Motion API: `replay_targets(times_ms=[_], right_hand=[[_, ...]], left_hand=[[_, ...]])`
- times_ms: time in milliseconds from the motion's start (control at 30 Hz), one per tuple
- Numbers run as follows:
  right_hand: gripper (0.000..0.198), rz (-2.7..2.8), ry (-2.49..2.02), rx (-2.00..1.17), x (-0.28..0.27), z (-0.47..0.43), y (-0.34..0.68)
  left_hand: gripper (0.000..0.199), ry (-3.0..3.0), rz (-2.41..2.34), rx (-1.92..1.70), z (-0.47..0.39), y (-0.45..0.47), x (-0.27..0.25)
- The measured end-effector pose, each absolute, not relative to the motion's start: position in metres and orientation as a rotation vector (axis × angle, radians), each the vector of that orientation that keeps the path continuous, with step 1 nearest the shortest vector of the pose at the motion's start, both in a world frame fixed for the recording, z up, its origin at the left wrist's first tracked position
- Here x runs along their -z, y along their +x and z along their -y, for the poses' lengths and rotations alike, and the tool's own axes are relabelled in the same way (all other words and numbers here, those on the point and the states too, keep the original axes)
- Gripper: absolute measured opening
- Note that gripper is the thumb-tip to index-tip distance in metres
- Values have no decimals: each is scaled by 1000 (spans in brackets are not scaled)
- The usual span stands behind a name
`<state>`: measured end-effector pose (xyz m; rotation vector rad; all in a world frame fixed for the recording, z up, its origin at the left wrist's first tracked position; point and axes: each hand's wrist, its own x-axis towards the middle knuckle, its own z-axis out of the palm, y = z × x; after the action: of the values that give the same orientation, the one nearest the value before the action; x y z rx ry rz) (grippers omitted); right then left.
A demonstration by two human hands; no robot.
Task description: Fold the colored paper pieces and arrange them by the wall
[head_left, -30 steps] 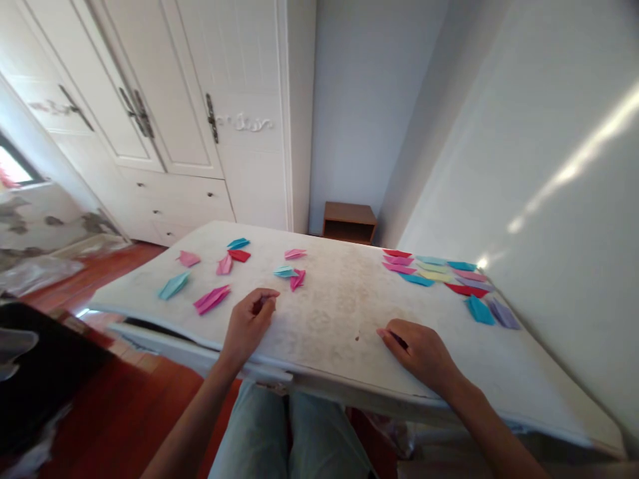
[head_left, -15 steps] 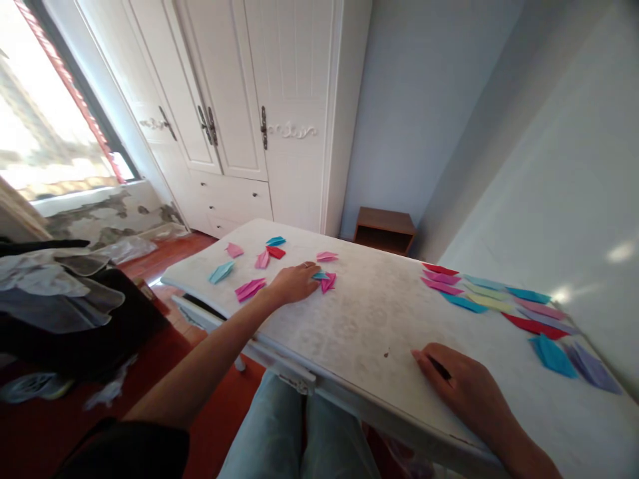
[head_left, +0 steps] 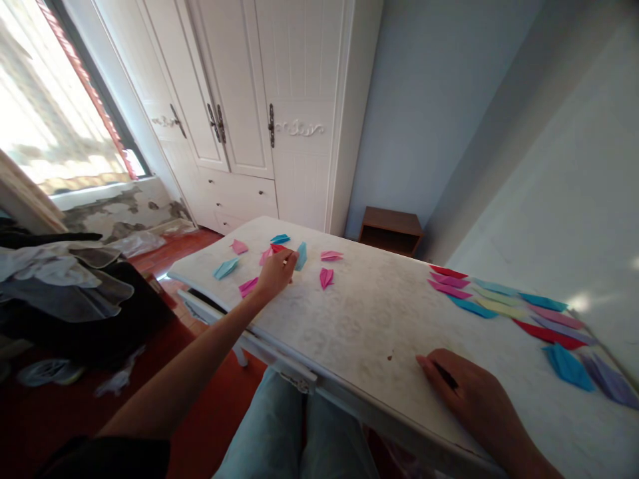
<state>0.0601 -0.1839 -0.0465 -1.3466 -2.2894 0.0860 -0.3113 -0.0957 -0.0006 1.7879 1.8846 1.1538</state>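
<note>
My left hand (head_left: 276,271) pinches a light blue folded paper piece (head_left: 301,256) and holds it up over the far left of the table (head_left: 359,319). Partly behind that hand are a red folded paper (head_left: 277,249) and a pink one (head_left: 265,256). A magenta folded paper (head_left: 248,287) lies by the wrist, while another magenta piece (head_left: 326,278) sits to the right of the hand. My right hand (head_left: 466,386) rests curled on the tabletop near the front edge; nothing shows in its closed fingers.
Rows of coloured folded papers (head_left: 499,308) lie along the table's right side. More pieces, including a pink one (head_left: 331,255) and a light blue one (head_left: 226,268), are scattered at the left. Behind stand a white wardrobe (head_left: 304,179) and a small brown cabinet (head_left: 391,219).
My left hand has lifted the light blue folded paper from beside the magenta piece and carried it left. My right hand stays at rest. The view has shifted slightly.
</note>
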Motion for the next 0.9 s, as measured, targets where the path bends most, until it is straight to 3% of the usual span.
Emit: replay_targets(times_ms=[167,433,900], right_hand=[[42,2305,-1353,-50,46,185,59],[40,2315,-1385,-10,45,185,55],[23,2329,-1571,-22,33,185,44]], left_hand=[[39,1221,-1349,-1352,114,-294,-11],[41,1207,-1085,-1285,155,-238,-38],[36,1254,-819,-686,110,-77,-37]])
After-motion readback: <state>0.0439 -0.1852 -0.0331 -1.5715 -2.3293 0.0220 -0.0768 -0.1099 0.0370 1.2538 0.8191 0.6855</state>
